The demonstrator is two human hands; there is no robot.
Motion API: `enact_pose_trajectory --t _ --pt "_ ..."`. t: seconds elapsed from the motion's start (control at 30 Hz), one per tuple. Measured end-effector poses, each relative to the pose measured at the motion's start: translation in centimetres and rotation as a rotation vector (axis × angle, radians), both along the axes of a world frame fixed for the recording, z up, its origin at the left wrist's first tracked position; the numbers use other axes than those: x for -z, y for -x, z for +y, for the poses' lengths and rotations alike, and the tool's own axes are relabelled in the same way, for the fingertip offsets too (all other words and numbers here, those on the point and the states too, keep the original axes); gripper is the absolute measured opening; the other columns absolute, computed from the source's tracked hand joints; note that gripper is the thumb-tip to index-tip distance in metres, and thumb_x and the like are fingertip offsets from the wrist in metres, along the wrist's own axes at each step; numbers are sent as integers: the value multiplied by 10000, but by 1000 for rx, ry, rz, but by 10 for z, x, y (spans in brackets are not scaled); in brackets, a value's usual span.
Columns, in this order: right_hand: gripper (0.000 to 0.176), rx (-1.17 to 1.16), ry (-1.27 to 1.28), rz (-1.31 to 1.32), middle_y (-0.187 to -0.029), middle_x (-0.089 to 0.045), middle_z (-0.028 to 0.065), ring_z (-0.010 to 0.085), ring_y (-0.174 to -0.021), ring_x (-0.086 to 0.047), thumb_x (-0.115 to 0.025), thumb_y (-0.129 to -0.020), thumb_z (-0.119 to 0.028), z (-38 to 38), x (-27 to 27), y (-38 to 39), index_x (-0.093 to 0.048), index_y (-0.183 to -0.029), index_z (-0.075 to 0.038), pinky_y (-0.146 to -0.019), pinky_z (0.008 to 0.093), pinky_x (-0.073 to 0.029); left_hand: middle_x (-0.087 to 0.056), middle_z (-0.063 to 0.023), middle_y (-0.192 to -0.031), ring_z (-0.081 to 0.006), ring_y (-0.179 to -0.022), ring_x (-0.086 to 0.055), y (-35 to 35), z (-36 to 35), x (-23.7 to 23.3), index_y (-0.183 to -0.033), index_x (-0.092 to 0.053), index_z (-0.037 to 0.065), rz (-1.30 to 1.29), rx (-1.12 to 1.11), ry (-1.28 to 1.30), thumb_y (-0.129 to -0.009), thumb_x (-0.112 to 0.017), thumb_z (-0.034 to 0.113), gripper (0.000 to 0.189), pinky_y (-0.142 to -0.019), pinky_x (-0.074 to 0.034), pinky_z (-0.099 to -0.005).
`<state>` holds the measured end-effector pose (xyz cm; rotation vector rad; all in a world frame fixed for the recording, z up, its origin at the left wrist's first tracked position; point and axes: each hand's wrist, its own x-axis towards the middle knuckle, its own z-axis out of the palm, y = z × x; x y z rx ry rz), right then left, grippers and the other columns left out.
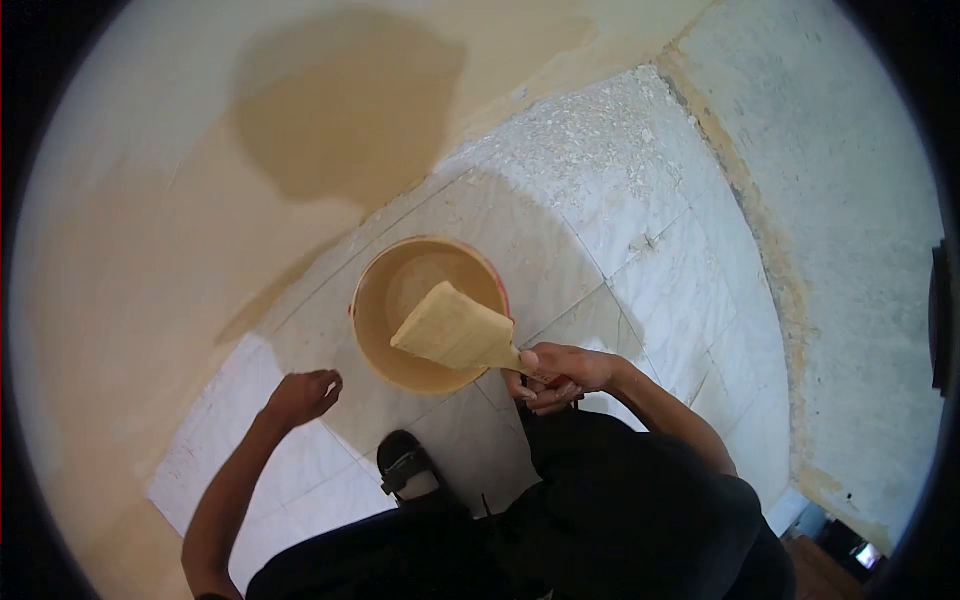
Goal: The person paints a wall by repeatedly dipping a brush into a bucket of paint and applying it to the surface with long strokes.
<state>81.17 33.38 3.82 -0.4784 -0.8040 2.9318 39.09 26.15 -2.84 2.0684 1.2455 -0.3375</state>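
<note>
A wide flat paintbrush (458, 328), its head coated in cream-coloured paint, is gripped by the handle in my right hand (562, 375). The fingers are wrapped round the handle, and a bit of red shows by them. The brush head lies over the near right part of a round bucket (372, 335) on the floor. Cream residue coats the bucket's inner wall. Left of the bucket and apart from it is my left hand (305, 397), its fingers curled in with nothing visible in them.
A cream-coated wall (150, 250) rises on the left, bearing a dark head-shaped shadow. Pale flakes (610, 135) litter the tiled floor (670, 290) in the far corner. A greyish wall (850, 190) stands on the right. My sandalled foot (408, 468) is just below the bucket.
</note>
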Motion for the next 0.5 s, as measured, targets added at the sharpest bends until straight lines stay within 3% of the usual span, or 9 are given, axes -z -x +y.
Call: enact_pose_trajectory --t 0.07,0.2,0.23,0.3,0.4,0.47,0.5 --pt "539 62 -67 -37 -461 -272 -79 34 -384 -232 -280 -962 -549 10 2 -13 -478 -832 -65 -377 204 -190 -633 -112 -803 -293 -678 -625 -3 7 -18 -919 -579 90 16 -113 -24 -850 -560 175 111 -589 -503 -395" --pt "475 311 -155 8 -492 -292 -63 38 -404 -250 -329 -969 -509 41 -2 -37 -490 -873 -72 -389 209 -208 -626 -99 -746 -247 -571 -606 1 14 -38 -911 -598 93 25 -200 -51 -833 -600 141 92 -528 -483 -360" --pt "435 538 -28 -87 -513 -309 -54 40 -416 -260 -356 -971 -478 48 -11 -38 -481 -863 -75 -395 207 -213 -622 -100 -727 -237 -556 -600 -3 18 -43 -909 -598 83 11 -211 -69 -833 -607 132 91 -516 -476 -351" --pt "397 767 129 -165 -534 -325 -45 41 -429 -271 -382 -974 -447 60 -5 -43 -472 -854 -79 -401 205 -218 -614 -105 -700 -220 -533 -585 -12 23 -52 -900 -598 62 99 -253 -87 -840 -608 128 90 -504 -465 -343" --pt "340 1019 -125 -147 -572 -338 -33 44 -446 -279 -420 -969 -410 84 39 -44 -475 -925 -77 -408 208 -234 -604 -108 -687 -206 -509 -556 -18 14 -58 -895 -607 55 131 -364 -87 -845 -605 121 83 -497 -448 -328" --pt "433 1183 -436 -423 -561 -271 -46 34 -437 -228 -395 -965 -458 101 80 -44 -413 -1233 -118 -395 215 -193 -595 -109 -674 -189 -513 -548 -27 7 -61 -900 -617 57 107 -444 -73 -844 -610 114 81 -498 -439 -313" --pt "435 1190 -422 -499 -600 -300 -39 25 -445 -240 -408 -958 -468 107 89 -42 -382 -1246 -141 -401 215 -211 -597 -107 -670 -183 -516 -555 -29 2 -62 -904 -619 67 91 -431 -70 -841 -613 115 79 -504 -445 -321"
